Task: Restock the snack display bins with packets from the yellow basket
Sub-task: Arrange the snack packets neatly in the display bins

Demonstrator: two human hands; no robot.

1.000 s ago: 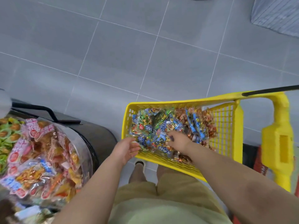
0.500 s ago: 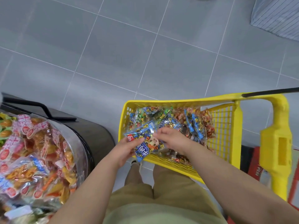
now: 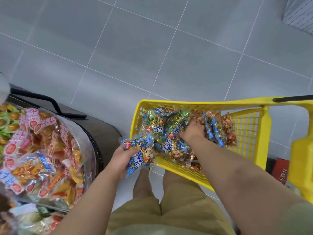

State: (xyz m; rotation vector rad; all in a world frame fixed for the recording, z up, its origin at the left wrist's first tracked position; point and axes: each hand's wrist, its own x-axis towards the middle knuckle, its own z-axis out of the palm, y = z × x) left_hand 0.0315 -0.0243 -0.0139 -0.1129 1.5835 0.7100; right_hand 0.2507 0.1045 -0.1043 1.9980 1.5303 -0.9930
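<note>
The yellow basket [image 3: 171, 103] stands in front of me, filled with blue, green and orange snack packets [image 3: 156, 123]. My left hand [image 3: 121, 156] grips a blue packet [image 3: 141, 152] just outside the basket's near left corner. My right hand [image 3: 194, 129] is deep among the packets in the middle of the basket, fingers buried in them; whether it holds one is hidden. The clear display bin [image 3: 88, 143] at the left holds several red, orange and yellow packets.
A dark stand with a black rail [image 3: 55, 106] carries the bins at the left. The basket's yellow handle column [image 3: 301, 160] rises at the right, with a red item [image 3: 281, 170] on the floor beside it. Grey floor tiles [image 3: 152, 48] stretch beyond.
My left hand has taken the blue packet and drawn it out over the basket's near left corner. My right hand let go of it and pushed back into the packets further in.
</note>
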